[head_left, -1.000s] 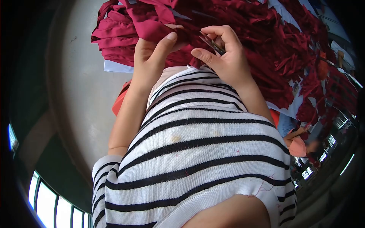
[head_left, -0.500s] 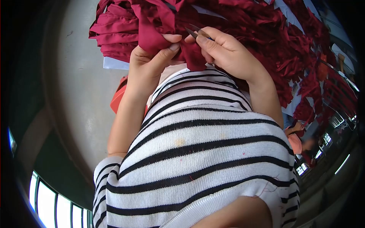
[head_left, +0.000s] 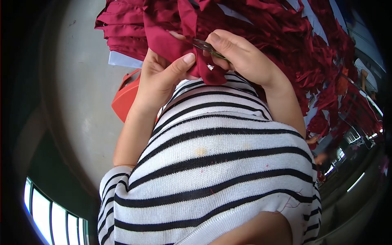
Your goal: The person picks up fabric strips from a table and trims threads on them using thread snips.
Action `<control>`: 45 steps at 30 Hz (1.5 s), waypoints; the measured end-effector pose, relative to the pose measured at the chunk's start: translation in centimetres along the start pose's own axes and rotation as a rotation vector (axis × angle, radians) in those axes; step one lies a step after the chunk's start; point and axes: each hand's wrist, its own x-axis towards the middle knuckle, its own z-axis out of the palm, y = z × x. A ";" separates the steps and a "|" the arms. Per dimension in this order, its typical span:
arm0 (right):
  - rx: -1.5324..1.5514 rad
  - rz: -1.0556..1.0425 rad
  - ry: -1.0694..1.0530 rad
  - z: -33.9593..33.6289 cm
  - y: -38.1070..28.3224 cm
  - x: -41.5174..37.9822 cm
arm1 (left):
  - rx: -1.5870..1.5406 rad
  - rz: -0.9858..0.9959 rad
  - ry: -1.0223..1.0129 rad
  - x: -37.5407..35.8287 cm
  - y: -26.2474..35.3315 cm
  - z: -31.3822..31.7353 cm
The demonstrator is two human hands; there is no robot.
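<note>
A piece of dark red cloth (head_left: 169, 47) is pinched between the thumb and fingers of my left hand (head_left: 165, 73). My right hand (head_left: 241, 55) is closed around small metal snips (head_left: 208, 47). Their blades point left and touch the cloth just above my left thumb. The lower end of the cloth hangs between my hands, in front of my striped top. The cloth hides part of my left fingers.
Red cloth strips (head_left: 126, 28) lie in a stack at the upper left, over a pale surface edge (head_left: 122, 59). More crumpled red cloth (head_left: 277, 45) spreads to the right. An orange-red object (head_left: 127, 98) stands beside my left forearm. Part of another person (head_left: 312, 141) shows at the right.
The snips have moved left and down, and their blades now meet the cloth. The held cloth has shifted, and my left thumb lies flatter over it.
</note>
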 end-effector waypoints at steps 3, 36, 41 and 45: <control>-0.006 -0.179 0.080 0.7 0.5 0.2 | -0.098 -0.034 0.025 0.0 0.2 0.3; -0.499 -0.744 0.763 1.7 -0.1 -1.6 | 0.286 0.171 -0.150 2.0 2.9 4.4; 0.011 -0.546 0.493 0.5 -2.0 -4.1 | 0.305 0.221 -0.086 2.7 4.7 6.9; 0.483 -0.467 0.074 -0.3 -4.0 -6.5 | 0.109 0.130 -0.160 2.3 5.2 8.6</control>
